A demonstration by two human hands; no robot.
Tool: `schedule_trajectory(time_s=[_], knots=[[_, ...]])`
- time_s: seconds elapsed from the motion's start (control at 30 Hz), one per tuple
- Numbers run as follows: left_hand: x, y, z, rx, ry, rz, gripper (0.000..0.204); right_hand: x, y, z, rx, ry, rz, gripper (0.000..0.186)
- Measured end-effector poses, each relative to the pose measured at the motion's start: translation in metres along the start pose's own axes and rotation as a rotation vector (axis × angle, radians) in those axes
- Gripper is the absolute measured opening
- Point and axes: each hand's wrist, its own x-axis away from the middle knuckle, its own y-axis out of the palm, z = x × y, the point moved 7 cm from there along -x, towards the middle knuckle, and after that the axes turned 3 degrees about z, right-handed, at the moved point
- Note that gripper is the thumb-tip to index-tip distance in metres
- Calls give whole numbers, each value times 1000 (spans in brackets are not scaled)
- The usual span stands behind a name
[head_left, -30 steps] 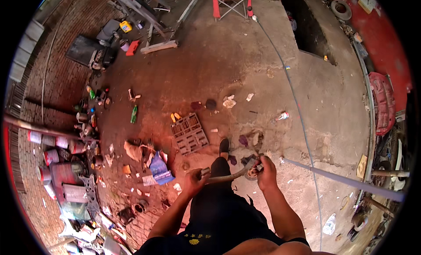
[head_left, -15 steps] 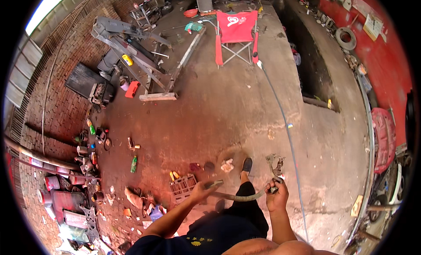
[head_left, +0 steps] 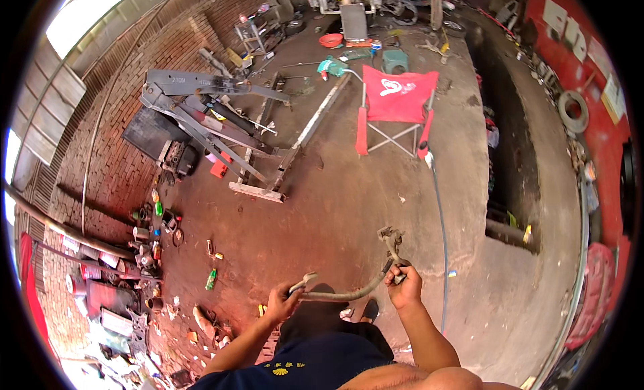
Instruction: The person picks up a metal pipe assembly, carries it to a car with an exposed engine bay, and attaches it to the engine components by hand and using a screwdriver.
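Note:
A long greyish flexible hose (head_left: 345, 296) sags in a curve between my two hands, in front of my body. My left hand (head_left: 284, 304) is closed around its left end, where a pale, flattened end piece (head_left: 305, 281) sticks out past the fingers. My right hand (head_left: 404, 289) grips the other end, its fingers folded round a dark part. Above that hand, an irregular, worn metal-looking fitting (head_left: 390, 238) points away from me. The exact kind of this fitting is too small to tell.
A red folding chair (head_left: 400, 98) stands ahead, a grey engine hoist (head_left: 201, 115) to its left. On the right, a long floor pit (head_left: 513, 155) opens, with a dark cable (head_left: 439, 215) running beside it. Bottles, cans and scraps (head_left: 141, 256) litter the left side.
The view has tilted up and shifted, so the chair and hoist sit lower in the picture. Both hands still hold the hose; its fitting end now stands up above my right hand.

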Motion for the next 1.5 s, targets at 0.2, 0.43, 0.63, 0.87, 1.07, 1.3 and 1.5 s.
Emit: schedule_trajectory(time_s=[0.2, 0.43, 0.63, 0.87, 1.07, 1.3, 1.5], knots=[[-134, -13, 19, 6, 89, 187, 22, -149, 124, -2, 209, 61, -19, 8], [-370, -80, 86, 114, -66, 276, 20, -330, 280, 8, 389, 49, 44, 6], [-523, -164, 226, 73, 220, 359, 14, -430, 457, -10, 396, 46, -15, 14], [-695, -217, 303, 227, 36, 309, 25, -594, 608, -26, 540, 27, -132, 24], [-895, -263, 369, 3, 181, 441, 25, -793, 727, -43, 879, -54, -242, 24], [-1086, -319, 533, -170, 424, 510, 15, -949, 908, -113, 1059, -96, -357, 30], [-1202, -343, 656, -288, 650, 492, 12, -1023, 1048, -195, 1082, -411, -293, 27]])
